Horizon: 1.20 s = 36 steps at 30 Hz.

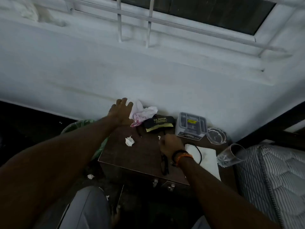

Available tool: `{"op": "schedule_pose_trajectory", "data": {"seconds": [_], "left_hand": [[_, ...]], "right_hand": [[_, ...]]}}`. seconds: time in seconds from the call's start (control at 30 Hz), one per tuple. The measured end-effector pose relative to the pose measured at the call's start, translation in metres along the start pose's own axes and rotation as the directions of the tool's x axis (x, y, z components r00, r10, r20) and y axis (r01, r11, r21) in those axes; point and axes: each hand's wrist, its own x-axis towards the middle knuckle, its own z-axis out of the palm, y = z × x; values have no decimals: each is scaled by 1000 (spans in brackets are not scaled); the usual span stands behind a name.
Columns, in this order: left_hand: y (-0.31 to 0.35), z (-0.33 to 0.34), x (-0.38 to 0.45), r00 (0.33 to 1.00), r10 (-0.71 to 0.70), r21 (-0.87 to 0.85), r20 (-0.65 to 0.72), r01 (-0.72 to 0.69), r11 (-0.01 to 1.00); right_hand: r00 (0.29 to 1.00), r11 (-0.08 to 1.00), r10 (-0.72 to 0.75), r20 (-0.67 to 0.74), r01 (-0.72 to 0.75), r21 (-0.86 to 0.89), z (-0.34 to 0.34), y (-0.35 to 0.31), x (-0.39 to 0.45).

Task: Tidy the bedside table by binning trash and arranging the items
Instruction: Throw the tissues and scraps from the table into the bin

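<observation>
While spread open, left hand (121,111) touched crumpled white wrapper (142,113) with pink print. Right hand (170,143) clenched; contents hidden.

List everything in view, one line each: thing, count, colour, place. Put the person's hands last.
bedside table: 1, dark brown, centre
crumpled bag: 1, white with pink print, table's back left
glasses case: 1, black, back centre
box: 1, grey, back right
ashtray: 1, clear, right of box
drinking glass: 1, clear, tipped at right edge
paper wad: 1, white, table's left
spectacles: 1, black, front edge
bin: 1, green liner, left of table
left hand: open, at bag
right hand: fisted, over table
</observation>
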Motion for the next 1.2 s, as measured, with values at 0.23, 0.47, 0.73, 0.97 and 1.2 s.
{"op": "schedule_pose_trajectory", "data": {"seconds": [0.23,0.47,0.73,0.97,1.2], "left_hand": [[3,20,26,997,-51,-40,65,54,998],[25,42,40,977,-182,-76,111,191,979],[27,54,33,995,-86,-203,-56,73,976],[8,28,24,987,-114,-355,-114,67,932],[-27,1,3,951,-270,-477,-150,169,862]], "right_hand": [[996,998,-54,-66,53,-18,-9,2,29],[992,998,-62,-110,60,-24,-14,0,60],[986,996,-79,-150,75,-38,-4,-10,71],[972,993,-115,-207,112,-28,-12,-32,73],[966,987,-163,-202,162,-20,-29,-68,64]]}}
